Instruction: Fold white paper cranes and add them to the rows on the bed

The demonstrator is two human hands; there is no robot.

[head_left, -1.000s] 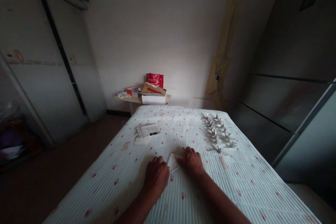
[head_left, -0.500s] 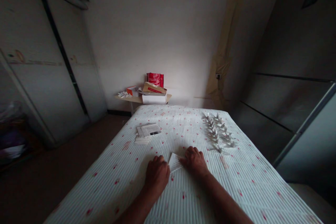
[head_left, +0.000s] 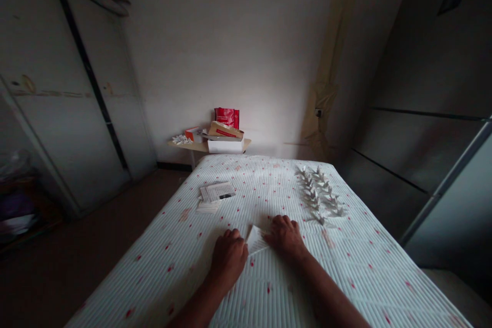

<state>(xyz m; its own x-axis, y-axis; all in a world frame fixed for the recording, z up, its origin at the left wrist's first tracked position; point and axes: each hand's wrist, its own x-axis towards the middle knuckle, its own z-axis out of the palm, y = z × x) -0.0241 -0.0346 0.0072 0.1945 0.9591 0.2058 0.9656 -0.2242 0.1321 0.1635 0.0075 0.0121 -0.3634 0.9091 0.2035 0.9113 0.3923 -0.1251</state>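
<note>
Between my two hands a small folded piece of printed paper lies on the striped bed cover. My left hand is closed at the paper's left edge, its fingertips mostly hidden behind the knuckles. At the right edge, my right hand pinches the paper with bent fingers. Rows of folded paper cranes stand on the cover beyond my right hand. Past my left hand rests a loose stack of printed paper sheets.
Behind the bed's far edge, a small table holds a white box, a red bag and a pile of small white pieces. A wardrobe stands left, and a dark cabinet stands right.
Almost nothing differs. Both hands stay at the paper's edges, and the paper has tilted very slightly between them.
</note>
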